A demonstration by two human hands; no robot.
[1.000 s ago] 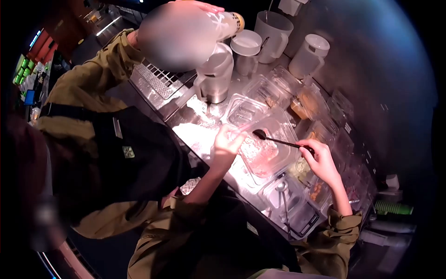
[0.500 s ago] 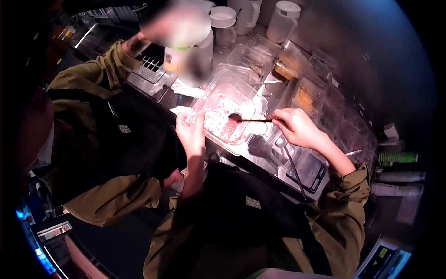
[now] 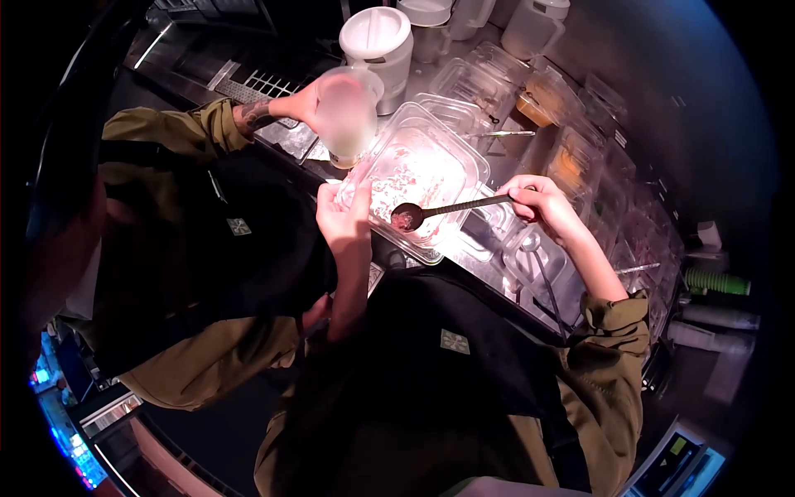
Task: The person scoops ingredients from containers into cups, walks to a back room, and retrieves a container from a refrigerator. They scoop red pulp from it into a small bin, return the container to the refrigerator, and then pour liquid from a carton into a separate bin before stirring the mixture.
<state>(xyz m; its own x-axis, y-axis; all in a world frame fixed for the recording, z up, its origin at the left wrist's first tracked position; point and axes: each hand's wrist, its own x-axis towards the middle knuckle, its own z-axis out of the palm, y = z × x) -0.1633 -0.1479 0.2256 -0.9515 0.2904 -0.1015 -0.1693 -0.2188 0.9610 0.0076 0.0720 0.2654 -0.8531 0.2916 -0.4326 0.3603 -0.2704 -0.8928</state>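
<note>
My left hand (image 3: 344, 217) grips the near left edge of a clear plastic tub (image 3: 474, 166), its fingers closed over the rim. The tub is tilted, and red and whitish residue is smeared over its inside. In my right hand (image 3: 542, 207) is the handle of a long dark spoon (image 3: 468, 204). The spoon's round bowl lies low in the tub near my left hand, with reddish pulp (image 3: 403, 219) in it. Just beyond my left hand, a co-worker's hand (image 3: 300, 106) holds a clear cup (image 3: 348, 137), its contents blurred.
Behind stand a white lidded container (image 3: 377, 37) and a pale pitcher (image 3: 534, 29). Along the right are clear bins with orange contents (image 3: 566, 170). A long-handled utensil (image 3: 546, 282) lies by my right forearm. The co-worker's body is close on my left.
My right hand has lifted slightly, and the spoon bowl has shifted left and down, now showing red pulp. The co-worker's hand has come down beside the tub with the cup.
</note>
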